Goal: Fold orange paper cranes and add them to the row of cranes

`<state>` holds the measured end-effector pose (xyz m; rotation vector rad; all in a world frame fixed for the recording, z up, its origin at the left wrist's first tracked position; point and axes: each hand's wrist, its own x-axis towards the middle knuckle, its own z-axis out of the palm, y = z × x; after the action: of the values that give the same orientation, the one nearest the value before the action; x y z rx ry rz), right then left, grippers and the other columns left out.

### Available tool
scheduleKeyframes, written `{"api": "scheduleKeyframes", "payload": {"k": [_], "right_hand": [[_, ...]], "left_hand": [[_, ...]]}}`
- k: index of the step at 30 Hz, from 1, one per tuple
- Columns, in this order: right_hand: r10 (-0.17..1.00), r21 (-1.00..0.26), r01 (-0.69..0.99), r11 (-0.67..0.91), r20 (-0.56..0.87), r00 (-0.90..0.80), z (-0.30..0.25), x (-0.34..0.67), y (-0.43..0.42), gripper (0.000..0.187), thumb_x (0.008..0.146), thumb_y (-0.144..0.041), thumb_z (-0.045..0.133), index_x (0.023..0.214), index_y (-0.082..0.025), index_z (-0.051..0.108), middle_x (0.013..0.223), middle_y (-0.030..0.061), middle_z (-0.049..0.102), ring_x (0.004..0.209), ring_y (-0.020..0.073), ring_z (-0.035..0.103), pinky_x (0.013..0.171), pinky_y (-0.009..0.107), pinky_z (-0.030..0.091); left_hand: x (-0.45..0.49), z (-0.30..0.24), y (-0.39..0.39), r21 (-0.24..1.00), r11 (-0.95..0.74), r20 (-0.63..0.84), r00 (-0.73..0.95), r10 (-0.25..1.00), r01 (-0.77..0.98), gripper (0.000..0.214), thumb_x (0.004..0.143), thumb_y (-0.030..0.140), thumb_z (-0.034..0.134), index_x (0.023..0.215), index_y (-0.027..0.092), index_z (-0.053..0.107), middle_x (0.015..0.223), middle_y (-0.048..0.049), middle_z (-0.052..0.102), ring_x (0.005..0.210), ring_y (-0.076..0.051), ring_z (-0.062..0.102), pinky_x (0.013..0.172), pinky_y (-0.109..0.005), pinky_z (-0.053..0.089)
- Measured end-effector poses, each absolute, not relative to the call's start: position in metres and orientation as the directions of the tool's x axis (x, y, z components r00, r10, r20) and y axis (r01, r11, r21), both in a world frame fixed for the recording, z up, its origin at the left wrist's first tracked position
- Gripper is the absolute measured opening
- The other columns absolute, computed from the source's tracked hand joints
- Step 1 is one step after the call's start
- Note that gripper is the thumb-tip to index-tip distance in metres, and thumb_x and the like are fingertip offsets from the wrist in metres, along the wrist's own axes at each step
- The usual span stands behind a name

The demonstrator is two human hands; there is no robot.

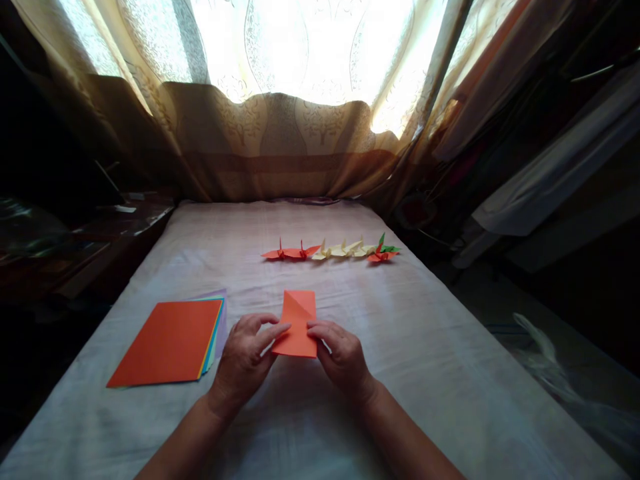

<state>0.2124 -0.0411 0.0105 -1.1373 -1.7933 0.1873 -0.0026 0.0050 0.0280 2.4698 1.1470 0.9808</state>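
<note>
The folded orange paper (300, 341) is pinched at its left edge by the left hand (243, 355) and at its right edge by the right hand (344, 353). Beyond its far edge, past a strip of pale cloth (450, 373), a row of paper cranes (343, 251) is set out. Left of the paper, a stack of coloured sheets (165, 341) is placed; to its right, open cloth is extended. Far beyond it, a backlit curtain (280, 143) is hung. Both wrists are angled inward toward the paper, with fingers bent.
</note>
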Motion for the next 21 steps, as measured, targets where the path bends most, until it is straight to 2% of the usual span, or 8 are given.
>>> {"api": "scheduleKeyframes", "payload": {"k": [3, 5, 8, 12, 15, 18, 21], "right_hand": [[0.808, -0.523, 0.684, 0.508, 0.564, -0.169, -0.007, 0.217, -0.05, 0.028, 0.093, -0.016, 0.044, 0.105, -0.024, 0.068, 0.108, 0.0067, 0.073, 0.101, 0.0158, 0.068, 0.089, 0.03, 0.056], [0.845, -0.493, 0.736, 0.465, 0.494, -0.203, -0.014, 0.219, -0.054, 0.03, 0.094, -0.017, 0.043, 0.108, -0.024, 0.068, 0.112, 0.0066, 0.072, 0.103, 0.0168, 0.067, 0.09, 0.032, 0.054], [0.873, -0.423, 0.796, 0.433, 0.416, -0.254, -0.018, 0.223, -0.059, 0.028, 0.092, -0.018, 0.048, 0.108, -0.025, 0.069, 0.113, 0.0056, 0.071, 0.104, 0.0198, 0.064, 0.092, 0.036, 0.052], [0.875, -0.384, 0.809, 0.445, 0.378, -0.302, -0.016, 0.225, -0.061, 0.025, 0.09, -0.018, 0.054, 0.108, -0.025, 0.069, 0.116, 0.0041, 0.07, 0.107, 0.0216, 0.06, 0.092, 0.037, 0.048], [0.847, -0.409, 0.767, 0.495, 0.423, -0.321, -0.015, 0.225, -0.06, 0.021, 0.09, -0.021, 0.056, 0.106, -0.025, 0.069, 0.114, 0.0045, 0.07, 0.107, 0.022, 0.058, 0.091, 0.037, 0.046], [0.869, -0.502, 0.726, 0.47, 0.406, -0.282, -0.015, 0.223, -0.056, 0.018, 0.091, -0.02, 0.054, 0.099, -0.024, 0.069, 0.099, 0.0039, 0.073, 0.095, 0.0197, 0.06, 0.085, 0.033, 0.045], [0.932, -0.593, 0.734, 0.33, 0.325, -0.157, -0.014, 0.219, -0.051, 0.014, 0.089, -0.02, 0.054, 0.088, -0.023, 0.068, 0.083, 0.0024, 0.07, 0.082, 0.0178, 0.06, 0.077, 0.03, 0.043]], "left_hand": [[-0.008, 0.017, 0.0, 0.368, -0.717, 0.412, 0.588, 0.696, 0.592, 0.029, 0.09, 0.025, 0.05, 0.108, 0.031, 0.071, 0.107, -0.0064, 0.069, 0.101, -0.024, 0.06, 0.089, -0.04, 0.049], [-0.011, 0.008, -0.003, 0.346, -0.74, 0.366, 0.643, 0.673, 0.577, 0.03, 0.089, 0.021, 0.048, 0.105, 0.03, 0.071, 0.114, -0.0061, 0.069, 0.109, -0.026, 0.059, 0.093, -0.042, 0.048], [-0.012, -0.001, -0.008, 0.373, -0.756, 0.311, 0.695, 0.648, 0.538, 0.036, 0.082, 0.01, 0.045, 0.103, 0.025, 0.069, 0.118, -0.0056, 0.069, 0.118, -0.026, 0.056, 0.098, -0.043, 0.045], [-0.009, -0.004, -0.015, 0.428, -0.741, 0.31, 0.686, 0.658, 0.517, 0.036, 0.081, 0.008, 0.043, 0.107, 0.021, 0.066, 0.104, -0.0071, 0.074, 0.103, -0.023, 0.065, 0.09, -0.038, 0.05], [-0.004, -0.002, -0.018, 0.45, -0.707, 0.324, 0.639, 0.698, 0.545, 0.025, 0.09, 0.016, 0.042, 0.101, 0.021, 0.065, 0.094, -0.0064, 0.074, 0.087, -0.021, 0.068, 0.08, -0.035, 0.052], [0.0, -0.001, -0.017, 0.457, -0.663, 0.324, 0.583, 0.745, 0.593, 0.022, 0.095, 0.025, 0.042, 0.097, 0.021, 0.063, 0.085, -0.0051, 0.072, 0.076, -0.019, 0.067, 0.073, -0.032, 0.053], [0.003, -0.005, -0.015, 0.469, -0.593, 0.322, 0.498, 0.805, 0.655, 0.027, 0.095, 0.028, 0.044, 0.117, 0.019, 0.058, 0.09, -0.0068, 0.072, 0.075, -0.02, 0.068, 0.07, -0.032, 0.053]]}}
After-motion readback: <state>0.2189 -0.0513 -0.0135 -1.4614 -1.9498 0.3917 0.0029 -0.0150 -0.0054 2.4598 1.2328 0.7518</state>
